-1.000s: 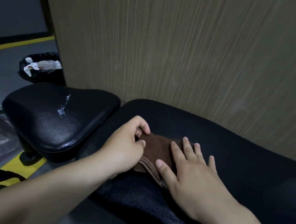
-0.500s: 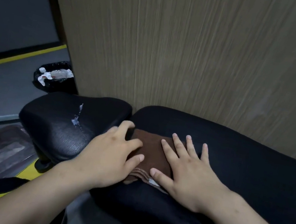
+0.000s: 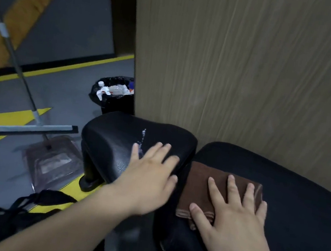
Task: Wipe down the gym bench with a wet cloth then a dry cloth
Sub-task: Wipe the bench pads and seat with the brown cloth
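Note:
The black gym bench has a small seat pad [image 3: 114, 139] on the left and a long back pad [image 3: 291, 199] on the right. A folded brown cloth [image 3: 198, 187] lies on the near end of the long pad. My right hand [image 3: 237, 215] presses flat on the cloth with fingers spread. My left hand [image 3: 149, 179] lies flat on the seat pad, fingers straight, just left of the cloth and off it. A streak of water [image 3: 142, 137] glistens on the seat pad beyond the fingertips.
A wood-grain wall panel [image 3: 255, 74] stands right behind the bench. A black bin [image 3: 114, 97] full of rubbish sits at the panel's left edge. A floor squeegee [image 3: 36, 128] leans on the grey floor at left. A black bag strap [image 3: 40, 198] lies below.
My left hand has left the cloth and slid left onto the seat pad. My right hand stays pressed on the cloth. The view has swung left.

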A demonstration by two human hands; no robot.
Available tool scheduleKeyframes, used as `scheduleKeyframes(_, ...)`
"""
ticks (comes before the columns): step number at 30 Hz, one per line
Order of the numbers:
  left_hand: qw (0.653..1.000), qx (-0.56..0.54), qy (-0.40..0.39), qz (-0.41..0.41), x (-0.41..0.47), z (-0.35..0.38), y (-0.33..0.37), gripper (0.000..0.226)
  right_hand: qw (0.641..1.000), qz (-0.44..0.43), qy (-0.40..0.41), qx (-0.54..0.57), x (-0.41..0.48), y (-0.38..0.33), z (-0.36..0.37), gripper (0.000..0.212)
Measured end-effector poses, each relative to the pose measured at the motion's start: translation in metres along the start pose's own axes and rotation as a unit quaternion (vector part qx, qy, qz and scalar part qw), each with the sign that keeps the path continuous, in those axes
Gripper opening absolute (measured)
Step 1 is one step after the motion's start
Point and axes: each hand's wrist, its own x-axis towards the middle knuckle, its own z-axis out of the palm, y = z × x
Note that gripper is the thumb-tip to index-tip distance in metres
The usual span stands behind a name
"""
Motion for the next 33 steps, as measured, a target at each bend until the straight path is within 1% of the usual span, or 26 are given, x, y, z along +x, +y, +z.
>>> scheduleKeyframes(2, 0.998, 0.009, 0.014, -0.062, 0.007, -0.002, -0.029, 0.054, 0.999, -0.038, -0.019, 0.0, 0.013, -0.004, -0.004, 0.092)
scheduleKeyframes(5, 0.99, 0.018, -0.002, -0.139, 0.012, -0.002, -0.069, 0.061, 0.995, -0.091, -0.033, -0.006, 0.032, -0.018, -0.007, 0.081)
scheduleKeyframes(9, 0.982, 0.023, -0.021, -0.186, 0.011, -0.004, -0.104, 0.064, 0.99, -0.142, -0.022, -0.004, 0.051, -0.044, -0.001, 0.083)
scheduleKeyframes(13, 0.977, 0.02, -0.045, -0.205, 0.009, -0.001, -0.13, 0.062, 0.983, -0.18, -0.019, -0.025, 0.065, -0.073, 0.006, 0.083)
scheduleKeyframes(20, 0.973, -0.008, -0.058, -0.221, 0.011, 0.002, -0.148, 0.059, 0.983, -0.164, -0.007, -0.081, 0.085, -0.119, 0.009, 0.085)
scheduleKeyframes(25, 0.975, -0.031, -0.045, -0.216, 0.012, 0.003, -0.154, 0.051, 0.985, -0.142, -0.017, -0.094, 0.106, -0.16, 0.012, 0.088)
scheduleKeyframes(29, 0.971, -0.045, -0.033, -0.232, 0.012, 0.0, -0.156, 0.053, 0.984, -0.154, -0.031, -0.085, 0.134, -0.187, 0.012, 0.086)
scheduleKeyframes(33, 0.964, -0.072, -0.006, -0.254, 0.013, -0.007, -0.154, 0.057, 0.984, -0.163, -0.044, -0.053, 0.174, -0.195, 0.005, 0.085)
